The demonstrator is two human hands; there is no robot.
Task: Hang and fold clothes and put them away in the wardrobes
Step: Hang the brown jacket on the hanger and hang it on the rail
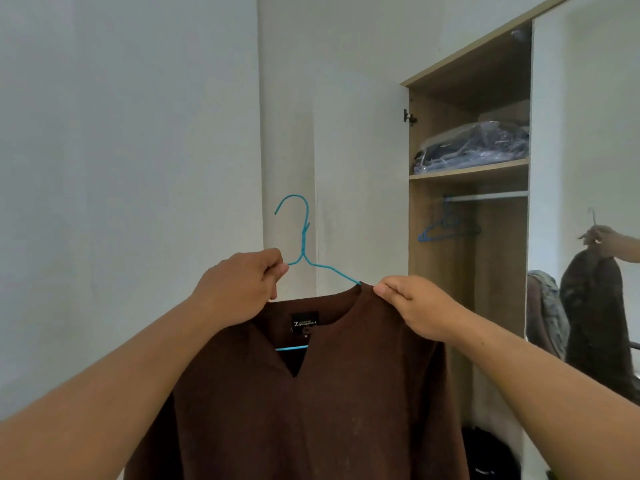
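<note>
Wardrobe (446, 271) stands open, up and to the right of the fingers. Rail (485, 196) sits under the shelf (467, 173), with a couple of bare hangers (446, 230) already on it. A plastic-wrapped bundle (474, 143) lies on the shelf. The mirror door (585, 168) further right reflects a hand holding up a dark garment.

Brown shirt (311, 410) hangs straight down below both hands, held out at chest height. Looks done to check that it sits square on the hanger.

Left hand (239, 285): fingers curled tight, pinching the left arm of the blue wire hanger (304, 237) together with the shirt's shoulder. That arm of the hanger appears to be inside the collar.

Right hand (412, 303): fingers pinch the fabric at the right shoulder. The hanger's right arm disappears under the cloth just left of those fingertips. Likely tugging the shoulder over the wire end.

Hook points up, free, between and above the hands. I'd say dressing the hanger is nearly finished, with the rail next.
</note>
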